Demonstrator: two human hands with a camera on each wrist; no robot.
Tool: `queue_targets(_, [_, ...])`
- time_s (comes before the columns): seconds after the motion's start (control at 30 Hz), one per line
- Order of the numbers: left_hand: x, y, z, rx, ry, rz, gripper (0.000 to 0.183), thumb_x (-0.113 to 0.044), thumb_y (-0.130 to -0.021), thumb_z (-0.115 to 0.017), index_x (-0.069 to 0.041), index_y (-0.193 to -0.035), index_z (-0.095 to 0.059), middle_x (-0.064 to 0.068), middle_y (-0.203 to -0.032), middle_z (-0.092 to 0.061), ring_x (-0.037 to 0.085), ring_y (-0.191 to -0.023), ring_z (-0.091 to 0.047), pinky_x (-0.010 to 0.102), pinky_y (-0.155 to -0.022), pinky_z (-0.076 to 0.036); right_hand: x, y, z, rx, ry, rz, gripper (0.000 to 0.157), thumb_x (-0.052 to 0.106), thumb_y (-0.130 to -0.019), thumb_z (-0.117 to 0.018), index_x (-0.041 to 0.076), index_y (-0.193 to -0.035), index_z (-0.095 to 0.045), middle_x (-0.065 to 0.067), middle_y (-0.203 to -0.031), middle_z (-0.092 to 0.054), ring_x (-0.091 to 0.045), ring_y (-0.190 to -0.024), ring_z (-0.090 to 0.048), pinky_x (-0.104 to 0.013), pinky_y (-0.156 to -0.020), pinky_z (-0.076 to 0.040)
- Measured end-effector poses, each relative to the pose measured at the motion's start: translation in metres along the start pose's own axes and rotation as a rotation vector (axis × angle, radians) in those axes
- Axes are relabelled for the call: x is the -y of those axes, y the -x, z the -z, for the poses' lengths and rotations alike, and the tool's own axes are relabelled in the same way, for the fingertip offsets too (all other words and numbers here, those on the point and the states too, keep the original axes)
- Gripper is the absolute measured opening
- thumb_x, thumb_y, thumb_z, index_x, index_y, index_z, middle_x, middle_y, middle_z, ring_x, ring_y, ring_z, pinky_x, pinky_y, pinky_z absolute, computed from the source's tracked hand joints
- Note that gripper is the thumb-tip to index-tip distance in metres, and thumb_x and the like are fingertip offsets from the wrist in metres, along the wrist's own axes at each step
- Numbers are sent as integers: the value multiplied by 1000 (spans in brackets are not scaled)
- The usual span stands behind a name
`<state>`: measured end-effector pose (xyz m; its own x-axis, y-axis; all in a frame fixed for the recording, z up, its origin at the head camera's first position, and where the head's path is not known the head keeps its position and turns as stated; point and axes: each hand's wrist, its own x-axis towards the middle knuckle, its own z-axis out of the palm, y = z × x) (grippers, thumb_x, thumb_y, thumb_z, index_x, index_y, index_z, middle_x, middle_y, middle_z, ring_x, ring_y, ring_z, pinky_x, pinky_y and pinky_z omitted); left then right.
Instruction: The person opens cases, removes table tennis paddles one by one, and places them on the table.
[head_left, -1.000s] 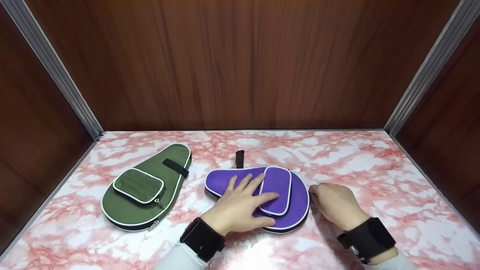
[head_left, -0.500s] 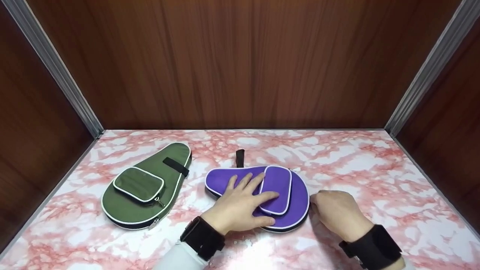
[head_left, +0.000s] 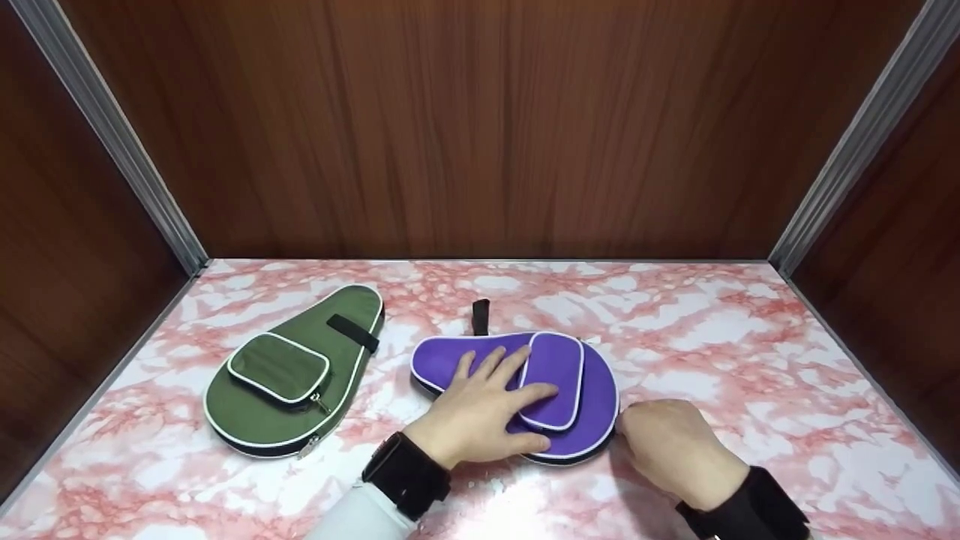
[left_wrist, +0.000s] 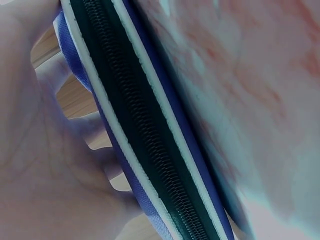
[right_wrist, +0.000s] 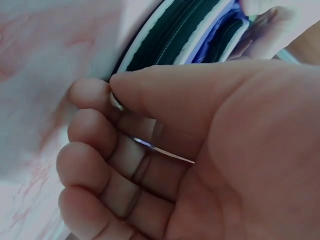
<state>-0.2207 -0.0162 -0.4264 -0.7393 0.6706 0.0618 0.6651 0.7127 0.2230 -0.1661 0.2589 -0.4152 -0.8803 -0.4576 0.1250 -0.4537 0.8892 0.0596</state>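
Observation:
A purple table tennis paddle case [head_left: 598, 394] with white piping lies on the table, its narrow end to the left. My left hand [head_left: 480, 420] rests on it with fingers spread, partly over its small front pocket [head_left: 553, 375]. At the case's rounded right end, my right hand [head_left: 675, 446] pinches a zipper pull [right_wrist: 117, 103] between thumb and curled index finger; only a sliver of metal shows. Along the near edge, the black zipper [left_wrist: 142, 117] has its teeth meshed in the left wrist view.
To the left lies a green paddle case [head_left: 259, 424] with a pocket, a black strap [head_left: 352, 333] and metal zipper pulls. A black loop [head_left: 480, 318] sticks out behind the purple case. Brown wood-grain panels [head_left: 480, 135] enclose the pink-and-white marbled table [head_left: 712, 322].
My right hand has moved toward me along the rounded end of the purple case, still pinching the zipper pull. My left hand has stayed in place on the case.

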Motion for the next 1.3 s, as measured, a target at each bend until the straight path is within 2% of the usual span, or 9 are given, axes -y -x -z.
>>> queue_targets(0.13, [0, 0, -1, 10, 9, 1, 71, -70, -99, -69, -44, -163, -54, 8, -183, -20, 45, -165, -24, 75, -127, -16, 6, 1, 0, 31, -28, 13, 32, 12, -89, -86, 20, -72, -60, 0, -67, -63, -26, -65, -67, -47, -65, -55])
queue_targets(0.37, [1, 0, 0, 6, -4, -4, 70, -71, -99, -68, -44, -162, -55, 8, -183, -21, 45, -164, -25, 75, -126, -17, 19, 4, -2, -31, -34, 138, 27, 19, -89, -87, 20, -76, -64, 1, -63, -62, -27, -60, -66, -47, -57, -51])
queue_targets(0.57, [1, 1, 0, 0, -5, -1, 69, -70, -99, -68, -44, -162, -56, 7, -183, -21, 45, -164, -26, 75, -126, -18, 23, 1, 0, 37, -97, 133, 29, 19, -93, -85, 22, -73, -64, 5, -64, -59, -23, -62, -65, -47, -58, -50])
queue_targets(0.8, [0, 2, 1, -1, 11, 2, 68, -68, -100, -67, -43, -162, -55, 8, -183, -23, 45, -164, -27, 74, -126, -20, 18, 0, -2, -11, -121, 142, 25, 20, -92, -86, 21, -80, -63, 5, -64, -59, -21, -61, -65, -46, -56, -49])
queue_targets(0.9, [0, 3, 5, 8, 55, 1, 67, -62, -104, -67, -42, -166, -51, 8, -183, -22, 46, -164, -26, 71, -128, -18, 11, -1, -3, -32, -118, 137, 18, 22, -95, -83, 19, -91, -66, 3, -67, -63, -22, -64, -68, -47, -56, -51])
queue_targets(1.0, [1, 4, 10, 7, 115, 5, 68, -49, -108, -68, -38, -170, -44, 9, -183, -20, 43, -164, -26, 64, -131, -19, 2, -4, -3, -16, -114, 84, 13, 20, -98, -79, 19, -93, -68, 1, -71, -66, -25, -67, -70, -50, -61, -56])
queue_targets(1.07, [2, 5, 12, -9, 142, 16, 70, -41, -109, -69, -35, -172, -41, 11, -182, -22, 42, -163, -29, 59, -130, -25, -5, -7, -2, 15, -106, 11, 14, 17, -99, -77, 19, -89, -67, 0, -72, -68, -27, -68, -71, -52, -64, -57])
queue_targets(1.2, [0, 4, 13, -45, 149, 42, 72, -36, -107, -74, -24, -171, -44, 16, -176, -36, 36, -159, -41, 52, -127, -36, -16, -12, -4, 62, -62, -140, 27, 13, -95, -74, 18, -73, -61, -2, -69, -65, -29, -65, -68, -55, -64, -57])
queue_targets(1.3, [-2, 3, 14, -58, 115, 41, 72, -38, -105, -78, -14, -167, -49, 15, -169, -49, 31, -155, -47, 47, -126, -38, -23, -17, -7, 73, -55, -215, 29, 14, -96, -72, 17, -70, -60, -4, -68, -65, -30, -64, -67, -56, -62, -57])
